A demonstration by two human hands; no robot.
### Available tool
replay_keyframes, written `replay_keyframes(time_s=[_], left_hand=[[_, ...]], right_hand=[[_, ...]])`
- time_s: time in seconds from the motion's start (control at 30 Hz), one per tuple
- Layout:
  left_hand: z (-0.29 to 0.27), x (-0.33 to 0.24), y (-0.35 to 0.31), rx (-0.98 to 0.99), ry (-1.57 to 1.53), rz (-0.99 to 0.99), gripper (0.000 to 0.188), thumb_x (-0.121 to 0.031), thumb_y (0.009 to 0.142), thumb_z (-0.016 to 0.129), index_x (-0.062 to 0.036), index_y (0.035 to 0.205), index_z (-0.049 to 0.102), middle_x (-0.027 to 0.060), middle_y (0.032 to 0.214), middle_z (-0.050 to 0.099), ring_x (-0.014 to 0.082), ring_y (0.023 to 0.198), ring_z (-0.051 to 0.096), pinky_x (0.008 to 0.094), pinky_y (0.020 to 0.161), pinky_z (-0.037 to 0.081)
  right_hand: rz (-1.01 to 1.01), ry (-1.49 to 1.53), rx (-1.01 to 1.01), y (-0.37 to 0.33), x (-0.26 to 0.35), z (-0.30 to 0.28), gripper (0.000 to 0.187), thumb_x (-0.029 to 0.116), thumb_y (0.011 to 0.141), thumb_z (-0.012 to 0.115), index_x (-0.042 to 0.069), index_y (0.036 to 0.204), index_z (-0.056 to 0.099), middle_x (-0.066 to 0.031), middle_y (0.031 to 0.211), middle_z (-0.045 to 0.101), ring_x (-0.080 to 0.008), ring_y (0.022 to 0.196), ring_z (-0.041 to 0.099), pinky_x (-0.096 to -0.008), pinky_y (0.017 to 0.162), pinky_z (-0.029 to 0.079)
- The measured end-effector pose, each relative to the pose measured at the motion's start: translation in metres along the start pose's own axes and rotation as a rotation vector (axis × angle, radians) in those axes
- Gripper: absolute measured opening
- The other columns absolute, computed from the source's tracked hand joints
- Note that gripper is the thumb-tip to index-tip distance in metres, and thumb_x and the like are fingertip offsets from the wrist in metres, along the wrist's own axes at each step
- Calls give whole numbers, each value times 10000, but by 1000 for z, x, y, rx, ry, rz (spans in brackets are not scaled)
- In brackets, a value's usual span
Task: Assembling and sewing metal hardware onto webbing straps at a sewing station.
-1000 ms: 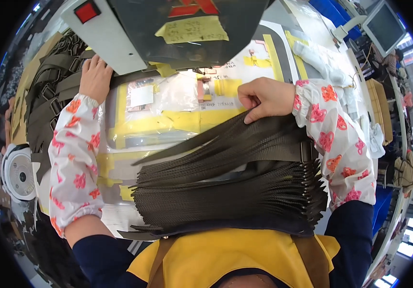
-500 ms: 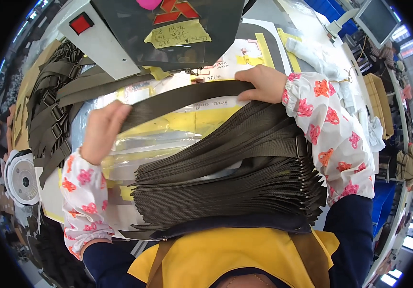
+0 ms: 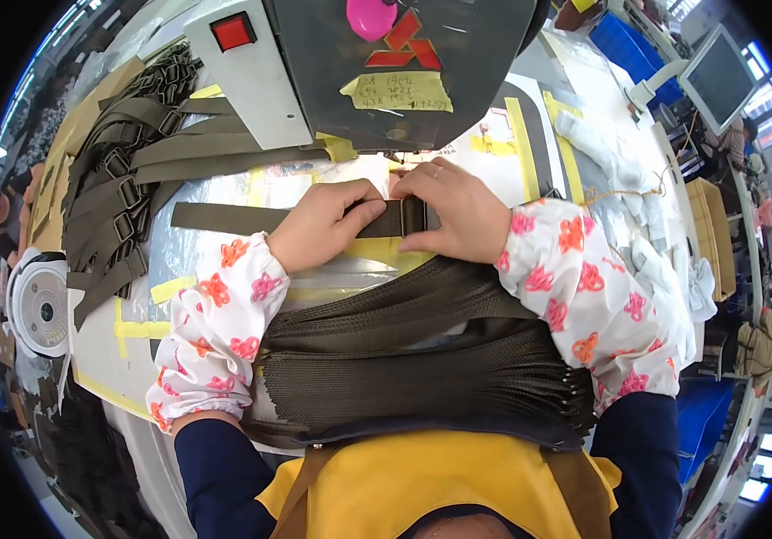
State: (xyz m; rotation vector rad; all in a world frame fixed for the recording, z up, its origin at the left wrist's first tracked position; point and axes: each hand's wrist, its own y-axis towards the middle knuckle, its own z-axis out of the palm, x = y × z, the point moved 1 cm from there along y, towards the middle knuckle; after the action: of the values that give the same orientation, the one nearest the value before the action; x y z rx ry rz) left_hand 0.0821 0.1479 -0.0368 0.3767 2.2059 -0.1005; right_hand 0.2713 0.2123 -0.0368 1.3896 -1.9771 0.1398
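Note:
A dark olive webbing strap (image 3: 229, 217) lies crosswise in front of the machine head, its loose end pointing left. My left hand (image 3: 327, 223) is closed on the strap, thumb and fingers pinching it near its middle. A metal slide buckle (image 3: 406, 216) sits on the strap just right of those fingertips. My right hand (image 3: 462, 208) grips the buckle end, its fingers at the far edge and its thumb at the near edge. Closer to my body, a thick stack of similar straps (image 3: 422, 377) covers the table's front part.
The sewing machine head (image 3: 386, 108), with a red switch (image 3: 233, 32) beside it, stands just beyond my hands. Buckled straps (image 3: 121, 180) are heaped at the left. A white round device (image 3: 40, 305) stands at the left edge, a monitor (image 3: 718, 76) at the far right.
Both hands have come together near the machine head. The strap, earlier stretched between them, now lies flatter, with its buckle between my hands. The view has shifted slightly.

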Motion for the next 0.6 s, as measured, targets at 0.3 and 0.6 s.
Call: replay_keyframes(time_s=[0.3, 0.6], left_hand=[[3, -12, 1, -592, 489, 727, 123, -100, 780, 603, -44, 889, 614, 114, 702, 584, 234, 644, 583, 305, 604, 465], [30, 10, -1, 2, -479, -244, 295, -264, 943, 420, -15, 932, 578, 0, 720, 588, 47, 579, 518, 185, 523, 416]], right_hand=[[-33, -308, -73, -6, 3, 1, 524, 122, 639, 729, 34, 1091, 479, -97, 938, 558, -214, 650, 569, -298, 585, 480], [384, 899, -314, -5, 3, -1, 453, -64, 732, 637, -28, 1115, 400, -105, 1054, 497, -130, 785, 554, -249, 673, 494]])
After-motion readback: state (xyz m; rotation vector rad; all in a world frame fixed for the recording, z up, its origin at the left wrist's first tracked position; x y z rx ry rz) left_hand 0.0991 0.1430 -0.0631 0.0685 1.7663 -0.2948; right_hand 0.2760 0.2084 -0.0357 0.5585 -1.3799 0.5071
